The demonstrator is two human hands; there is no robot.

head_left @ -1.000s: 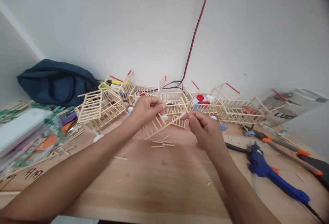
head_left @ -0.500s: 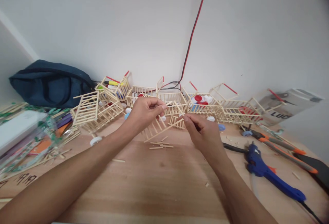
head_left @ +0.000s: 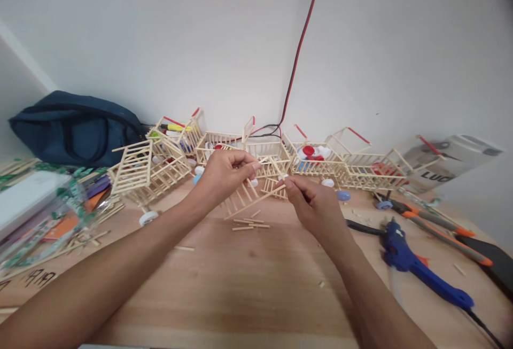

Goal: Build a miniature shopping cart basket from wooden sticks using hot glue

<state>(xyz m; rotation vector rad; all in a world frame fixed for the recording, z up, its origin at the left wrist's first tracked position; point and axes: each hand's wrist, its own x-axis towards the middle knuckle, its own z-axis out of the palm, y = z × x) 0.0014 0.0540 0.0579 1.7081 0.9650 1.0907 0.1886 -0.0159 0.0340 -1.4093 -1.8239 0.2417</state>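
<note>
Between my two hands, above the table, is a small ladder-like frame of thin wooden sticks [head_left: 245, 202], tilted. My left hand [head_left: 228, 173] pinches its upper left part, with thumb and forefinger together. My right hand [head_left: 310, 198] grips the frame's right corner between thumb and fingers. Exactly what lies under the fingertips is hidden. Several short cut sticks [head_left: 251, 224] lie on the wooden table [head_left: 240, 290] just below the frame. Close behind my hands stands a row of miniature stick carts, among them a cart with red and white bottle caps [head_left: 316, 164].
At right lie a blue glue gun [head_left: 420, 271] and orange-handled pliers [head_left: 444, 231]. A printed pouch [head_left: 444, 164] leans on the wall. At left are a dark blue bag [head_left: 76, 130], a white box [head_left: 32, 199], plastic wrappers and a larger stick cart [head_left: 136, 170]. A red-black cable [head_left: 298, 52] hangs behind.
The camera view has shifted slightly. Both hands keep the same hold on the stick frame, with almost no visible movement.
</note>
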